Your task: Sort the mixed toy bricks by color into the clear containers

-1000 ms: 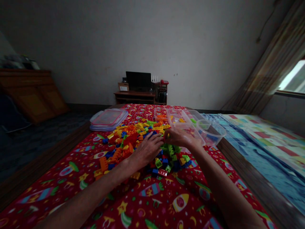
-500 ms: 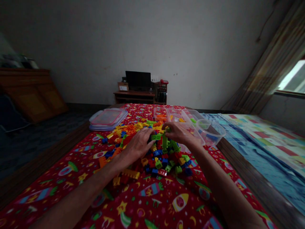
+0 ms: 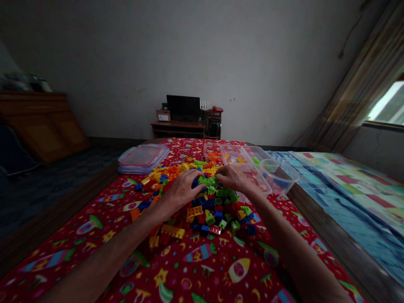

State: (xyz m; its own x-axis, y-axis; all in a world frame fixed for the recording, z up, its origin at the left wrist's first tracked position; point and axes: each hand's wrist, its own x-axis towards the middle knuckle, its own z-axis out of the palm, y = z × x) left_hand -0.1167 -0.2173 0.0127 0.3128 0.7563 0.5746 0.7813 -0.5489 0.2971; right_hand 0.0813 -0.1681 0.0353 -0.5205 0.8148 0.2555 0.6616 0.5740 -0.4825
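A heap of toy building bricks [image 3: 202, 206] in green, blue, red, yellow and orange lies on the table. My left hand [image 3: 184, 186] reaches over the heap's middle, thumb and fingers apart, with a blue brick [image 3: 195, 183] showing in the gap. Just right of its fingertips sit light green bricks [image 3: 211, 183]. From the other side my right hand [image 3: 232, 176] comes in beside these, its fingers curled down and closed. Whatever it pinches is hidden behind the fingers. Nearer to me are a long yellow brick [image 3: 173, 231] and a yellow-orange brick [image 3: 195, 212].
Stacked clear lids [image 3: 143, 156] lie at the left. Right of the heap stand clear plastic boxes [image 3: 233, 148], some holding orange, yellow and green bricks, and a round clear tub [image 3: 279, 174]. A red patterned cloth [image 3: 202, 273] covers the table. A monitor [image 3: 183, 107] stands beyond.
The upright green brick under my right hand no longer stands there; green bricks lie together between both hands. My right fingers have curled lower. A yellow-orange brick now shows below my left hand.
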